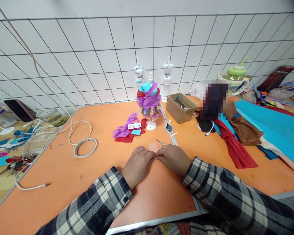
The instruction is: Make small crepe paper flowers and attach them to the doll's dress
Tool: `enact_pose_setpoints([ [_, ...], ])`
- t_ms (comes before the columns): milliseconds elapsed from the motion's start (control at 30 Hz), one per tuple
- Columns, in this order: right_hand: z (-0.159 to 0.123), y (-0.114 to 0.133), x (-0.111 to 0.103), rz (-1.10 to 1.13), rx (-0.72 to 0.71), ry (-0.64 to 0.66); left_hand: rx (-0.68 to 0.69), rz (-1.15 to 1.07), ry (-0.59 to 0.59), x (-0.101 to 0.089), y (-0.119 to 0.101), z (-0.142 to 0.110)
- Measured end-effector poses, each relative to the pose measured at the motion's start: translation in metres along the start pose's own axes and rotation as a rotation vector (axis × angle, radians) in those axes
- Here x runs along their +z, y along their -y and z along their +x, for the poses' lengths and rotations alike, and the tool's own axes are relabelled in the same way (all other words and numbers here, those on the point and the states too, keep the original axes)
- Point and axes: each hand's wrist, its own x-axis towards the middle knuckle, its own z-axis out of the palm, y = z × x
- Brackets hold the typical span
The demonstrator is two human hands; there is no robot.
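1. The slip (153,147) was pale peach.
2. The worktop (63,176) was orange, edged in grey.
3. The sleeves (100,195) were plaid in black, grey and cream.
4. The dress (150,98) was purple, turquoise and red, with a pattern and brown touches low down.
5. The tape roll (76,152) was whitish.
6. The box (175,112) was brown.
7. The wall (93,39) was white, gridded in black.
8. The jug lid (236,71) was light green.

Cardboard box (177,113) (brown), tiled wall (95,65)
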Motion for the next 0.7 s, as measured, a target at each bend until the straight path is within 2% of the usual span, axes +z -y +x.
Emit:
enact_pose_setpoints([
  [267, -0.0001, 0.0033, -0.0006, -0.002, 0.032, -0.005, -0.007, 0.059, 0.021, 0.0031, -0.0008, 0.0009],
  [467, -0.0015, 0.0045, 0.0015, -0.007, 0.01, -0.044, 0.066, 0.08, 0.051, -0.0008, -0.0027, 0.0008],
  [700, -0.0017, 0.0048, 0.0014, -0.006, 0.029, -0.054, -0.022, 0.059, 0.063, 0.0019, -0.0031, 0.0018],
])
